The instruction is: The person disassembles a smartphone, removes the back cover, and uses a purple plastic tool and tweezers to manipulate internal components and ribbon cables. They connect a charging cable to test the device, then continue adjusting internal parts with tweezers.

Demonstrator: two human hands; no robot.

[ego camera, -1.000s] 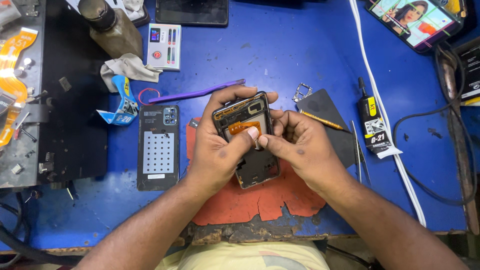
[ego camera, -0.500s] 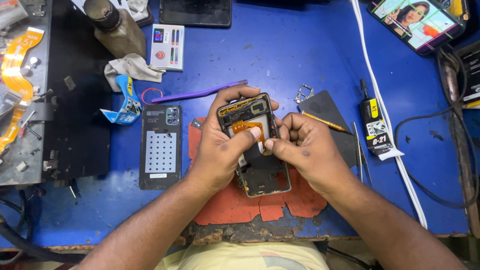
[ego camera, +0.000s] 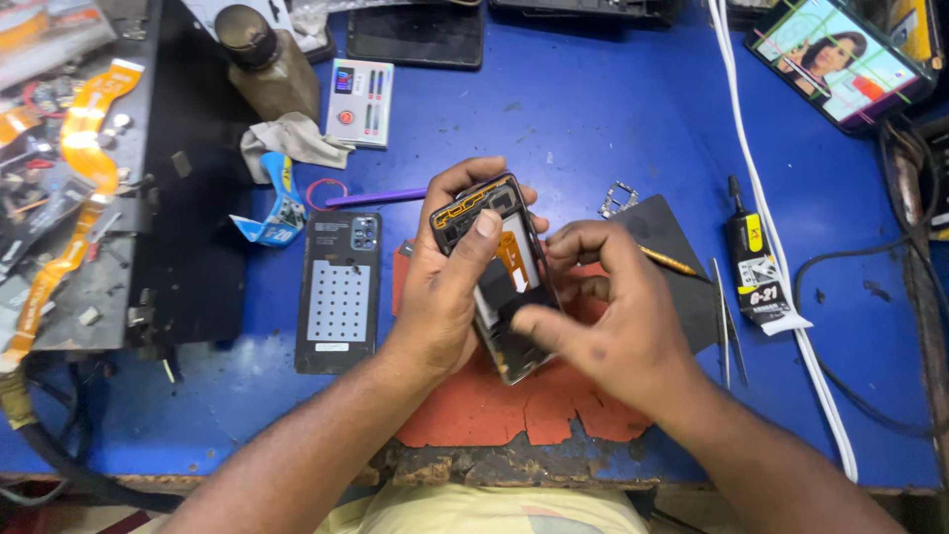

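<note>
Bare blue tabletop [ego camera: 593,129] lies open beyond both hands. The left hand [ego camera: 445,297] grips an opened black phone frame with an orange flex strip [ego camera: 499,267]; the right hand [ego camera: 613,321] pinches its lower edge.

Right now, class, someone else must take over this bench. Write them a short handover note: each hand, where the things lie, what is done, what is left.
Left hand: grips the opened phone frame above the orange mat, thumb across its top.
Right hand: at the frame's lower right edge, thumb pressing there; holds nothing else that I can see.
Back cover: off, lying left of the mat on the blue table.
Tweezers and glue tube: lying to the right.
Done: cover removed, inside exposed.
Left: cover not yet refitted.
</note>
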